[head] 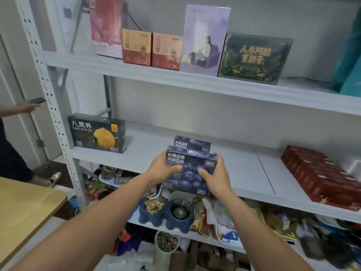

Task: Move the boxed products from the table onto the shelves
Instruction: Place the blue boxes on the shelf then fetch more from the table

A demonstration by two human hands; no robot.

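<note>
Below blueberry box (190,176), bowl (146,217) holds brown bits (153,204).

We have a single view, from a wide-angle camera worn on the person's head. We look forward and slightly down at a white shelving unit, standing close to it. Both forearms run up from the bottom edge to mid-frame. There the left hand (162,170) and right hand (216,178) grip a blueberry box (192,173) at the front of the middle shelf (244,167). The upper shelf (175,81) crosses the frame above it, sloping down to the right. The perforated upright (49,106) slants across the left side. A wooden table (23,208) corner shows at lower left, just beside us
</note>
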